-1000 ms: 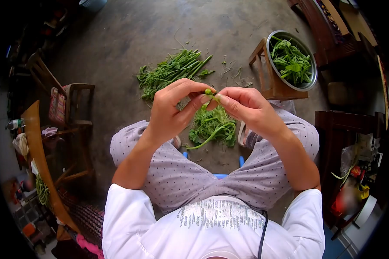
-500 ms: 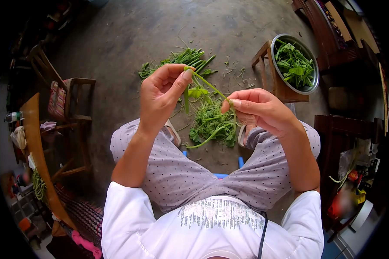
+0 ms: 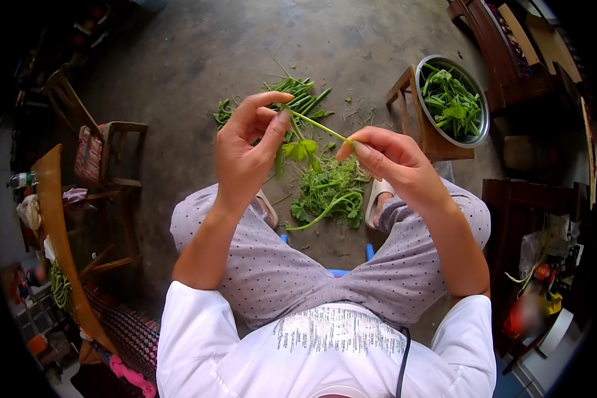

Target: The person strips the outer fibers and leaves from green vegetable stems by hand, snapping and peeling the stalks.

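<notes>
A thin green leafy stem (image 3: pixel 320 127) stretches between my two hands above the floor. My left hand (image 3: pixel 251 149) pinches its upper end at the thumb, with the index finger lifted a little. A yellow-green leaf (image 3: pixel 300 150) and another piece of stalk dangle below that hand. The other end sits in the closed thumb and fingers of my right hand (image 3: pixel 399 164). Beneath my hands lies a heap of curly thin green trimmings (image 3: pixel 331 192). Behind my left hand is a bunch of leafy stems (image 3: pixel 298 89), partly hidden by it.
At the right, a metal basin (image 3: pixel 484 126) of green stems and leaves rests on a wooden stool (image 3: pixel 438 149). A wooden chair (image 3: pixel 116 126) stands at the left, near a wooden board edge (image 3: pixel 53 192). Small scraps litter the concrete floor (image 3: pixel 199 60). My slippered feet flank the heap.
My right hand has turned and moved slightly up and left along the stem. The left index finger has lifted off the thumb. The stalk and leaf hanging below have shifted.
</notes>
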A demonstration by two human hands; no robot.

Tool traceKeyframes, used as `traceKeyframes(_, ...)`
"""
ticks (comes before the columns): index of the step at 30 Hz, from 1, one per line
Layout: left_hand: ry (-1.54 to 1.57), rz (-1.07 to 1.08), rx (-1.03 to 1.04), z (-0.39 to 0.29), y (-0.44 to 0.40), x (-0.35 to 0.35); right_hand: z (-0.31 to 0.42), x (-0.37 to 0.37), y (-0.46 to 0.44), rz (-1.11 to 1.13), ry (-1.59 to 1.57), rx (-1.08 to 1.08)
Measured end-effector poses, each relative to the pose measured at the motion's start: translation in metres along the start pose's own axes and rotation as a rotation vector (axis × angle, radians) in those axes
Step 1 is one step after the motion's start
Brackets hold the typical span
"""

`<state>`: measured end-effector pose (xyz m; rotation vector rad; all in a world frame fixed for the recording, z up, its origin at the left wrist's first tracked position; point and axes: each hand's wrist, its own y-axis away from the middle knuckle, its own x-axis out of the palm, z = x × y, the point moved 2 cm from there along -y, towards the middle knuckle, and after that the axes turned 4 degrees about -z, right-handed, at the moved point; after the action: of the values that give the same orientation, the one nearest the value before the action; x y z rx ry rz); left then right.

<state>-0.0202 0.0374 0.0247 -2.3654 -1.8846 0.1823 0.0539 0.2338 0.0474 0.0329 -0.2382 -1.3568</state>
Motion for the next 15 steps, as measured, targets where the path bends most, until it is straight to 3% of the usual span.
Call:
traceKeyframes(3, -0.053, 0.143, -0.037, 0.002, 0.003, 0.005, 0.001, 0.003, 0.0, -0.022, 0.025, -0.101)
traceKeyframes(9, -0.382, 0.346, 0.166, -0.006, 0.011, 0.022, 0.003, 0.006, -0.003, -0.029, 0.002, -0.19)
traceKeyframes(11, -0.376, 0.32, 0.186, -0.007, 0.01, 0.024, 0.006, 0.005, -0.002, -0.018, -0.011, -0.161)
traceKeyframes(13, -0.308, 0.11, 0.375, -0.019, 0.006, 0.025, 0.011, 0.004, -0.001, -0.038, 0.032, -0.063)
traceKeyframes(15, -0.212, 0.125, 0.392, -0.02, 0.005, 0.021, 0.006, 0.006, -0.003, -0.052, 0.019, -0.08)
